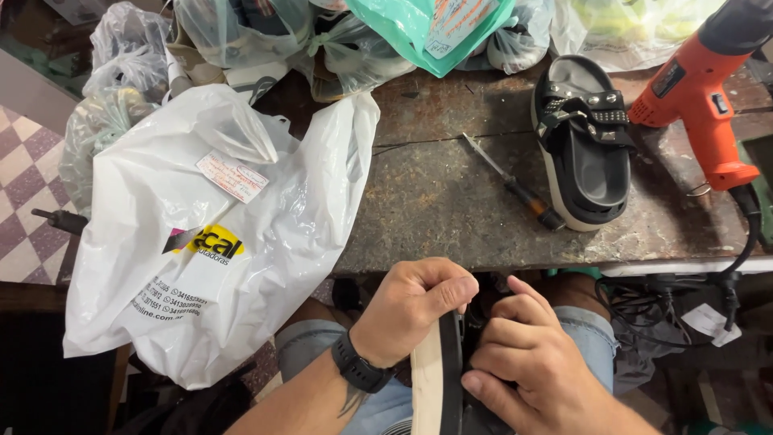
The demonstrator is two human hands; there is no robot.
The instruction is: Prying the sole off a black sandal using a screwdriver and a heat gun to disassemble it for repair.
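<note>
Black upper on a pale thick sole — the sandal [441, 379] you hold stands on edge over your lap, just off the near edge of the bench [435, 201]. Your left hand [407, 314] wraps the top of the sole, fingers curled tight round it with the thumb laid across; your right hand [523, 362] presses on the black side, fingers bent and close together, though what they pinch is hidden. By the look of it the platform sole is stiff and fairly light, with smooth edges that could slip, so the thick rim gives you the surer hold — the straps look soft and would give.

On the bench, toward the far right corner, lies the matching sandal [584, 145], studded straps up. Beside it rest a thin screwdriver [511, 184] and an orange heat gun [700, 97]. A crinkled white plastic bag [209, 234] drapes over the left edge, and the metal top is worn and rust-mottled.
</note>
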